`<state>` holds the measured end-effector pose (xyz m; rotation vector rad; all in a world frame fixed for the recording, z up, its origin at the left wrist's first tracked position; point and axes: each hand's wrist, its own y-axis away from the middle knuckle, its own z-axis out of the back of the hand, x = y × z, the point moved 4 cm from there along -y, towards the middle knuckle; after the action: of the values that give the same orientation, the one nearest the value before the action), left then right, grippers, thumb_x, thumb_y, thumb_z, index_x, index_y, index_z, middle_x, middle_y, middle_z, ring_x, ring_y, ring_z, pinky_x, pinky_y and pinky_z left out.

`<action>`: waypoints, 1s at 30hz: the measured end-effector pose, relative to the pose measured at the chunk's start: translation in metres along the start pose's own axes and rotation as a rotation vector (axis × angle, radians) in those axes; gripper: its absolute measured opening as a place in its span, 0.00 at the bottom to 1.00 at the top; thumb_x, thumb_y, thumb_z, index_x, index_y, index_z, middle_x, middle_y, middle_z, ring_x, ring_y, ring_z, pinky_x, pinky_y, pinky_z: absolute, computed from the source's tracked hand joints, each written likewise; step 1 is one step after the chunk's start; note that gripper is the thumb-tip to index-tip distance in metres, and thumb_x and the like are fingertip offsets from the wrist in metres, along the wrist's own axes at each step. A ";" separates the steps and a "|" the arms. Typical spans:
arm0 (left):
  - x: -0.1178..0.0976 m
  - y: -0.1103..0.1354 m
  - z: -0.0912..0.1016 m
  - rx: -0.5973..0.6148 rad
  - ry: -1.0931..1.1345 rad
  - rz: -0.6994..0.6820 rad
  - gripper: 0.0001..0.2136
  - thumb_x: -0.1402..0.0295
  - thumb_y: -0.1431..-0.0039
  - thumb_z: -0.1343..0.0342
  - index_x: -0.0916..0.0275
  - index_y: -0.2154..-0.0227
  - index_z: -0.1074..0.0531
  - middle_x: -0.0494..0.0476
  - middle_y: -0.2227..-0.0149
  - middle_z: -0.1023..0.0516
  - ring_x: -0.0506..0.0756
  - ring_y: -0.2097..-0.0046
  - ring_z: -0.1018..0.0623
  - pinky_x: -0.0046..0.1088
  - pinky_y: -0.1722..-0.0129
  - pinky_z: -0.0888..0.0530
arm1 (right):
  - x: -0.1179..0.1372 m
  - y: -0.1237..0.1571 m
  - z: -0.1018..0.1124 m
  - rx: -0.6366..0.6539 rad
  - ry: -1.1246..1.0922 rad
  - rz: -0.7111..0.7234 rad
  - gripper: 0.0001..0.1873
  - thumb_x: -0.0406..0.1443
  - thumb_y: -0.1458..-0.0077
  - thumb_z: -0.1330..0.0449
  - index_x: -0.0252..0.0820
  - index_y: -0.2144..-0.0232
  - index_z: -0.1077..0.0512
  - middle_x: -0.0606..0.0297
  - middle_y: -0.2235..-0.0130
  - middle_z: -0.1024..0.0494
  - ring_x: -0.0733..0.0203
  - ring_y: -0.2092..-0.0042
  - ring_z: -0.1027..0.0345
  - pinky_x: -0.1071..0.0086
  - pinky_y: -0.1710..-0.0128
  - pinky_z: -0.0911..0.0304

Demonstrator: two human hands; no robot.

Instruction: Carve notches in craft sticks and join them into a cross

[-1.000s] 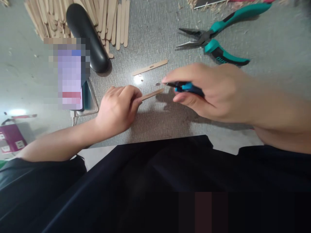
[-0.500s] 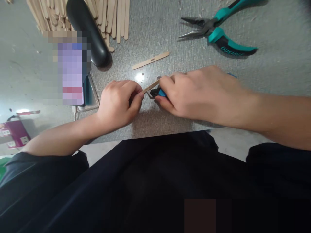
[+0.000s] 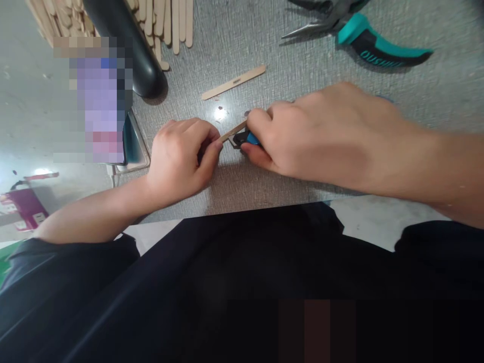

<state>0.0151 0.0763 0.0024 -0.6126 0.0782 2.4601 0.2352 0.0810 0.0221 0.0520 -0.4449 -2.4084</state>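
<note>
My left hand [image 3: 183, 154] pinches one end of a wooden craft stick [image 3: 233, 131] between thumb and fingers. My right hand [image 3: 317, 131] is wrapped around a blue and black utility knife [image 3: 252, 138], most of which the palm hides. Its short blade end points left, just under the stick; whether the edge touches the wood I cannot make out. The stick's far end runs in under my right index finger. Beyond the hands, a second craft stick [image 3: 234, 82] with a dark mark at its middle lies flat on the table.
Needle-nose pliers [image 3: 378, 43] with teal and black handles lie at the back right. Many craft sticks [image 3: 168, 22] are piled at the back left, beside a black oblong case [image 3: 124, 45]. A blurred-out phone [image 3: 100, 101] and a purple box [image 3: 28, 206] are at the left.
The view has shifted slightly, so the pliers sit higher and the pile has slid up and left. Both hands keep their hold on the stick and knife, with almost no visible movement.
</note>
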 end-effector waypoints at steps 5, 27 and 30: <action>0.000 0.000 0.001 0.040 -0.030 0.034 0.12 0.56 0.17 0.46 0.52 0.59 0.27 0.54 0.62 0.14 0.60 0.60 0.17 0.45 0.56 0.26 | 0.002 -0.004 0.003 0.142 0.097 -0.017 0.36 0.55 0.17 0.62 0.41 0.39 0.22 0.52 0.62 0.14 0.42 0.63 0.18 0.53 0.62 0.31; 0.000 -0.004 0.000 0.126 -0.070 0.039 0.12 0.56 0.20 0.47 0.53 0.59 0.23 0.57 0.65 0.16 0.62 0.61 0.16 0.47 0.55 0.24 | -0.006 -0.008 0.004 0.149 -0.016 -0.072 0.35 0.59 0.21 0.57 0.46 0.41 0.20 0.55 0.67 0.21 0.41 0.64 0.24 0.49 0.58 0.37; 0.001 -0.004 0.001 0.136 -0.048 0.066 0.12 0.56 0.20 0.46 0.53 0.61 0.25 0.56 0.64 0.16 0.62 0.59 0.15 0.46 0.53 0.24 | -0.004 -0.008 0.005 0.164 0.044 -0.053 0.37 0.59 0.20 0.61 0.44 0.40 0.22 0.56 0.68 0.22 0.42 0.66 0.25 0.51 0.61 0.38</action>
<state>0.0169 0.0803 0.0032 -0.4990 0.2486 2.5063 0.2327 0.0904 0.0236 0.1908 -0.6268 -2.4130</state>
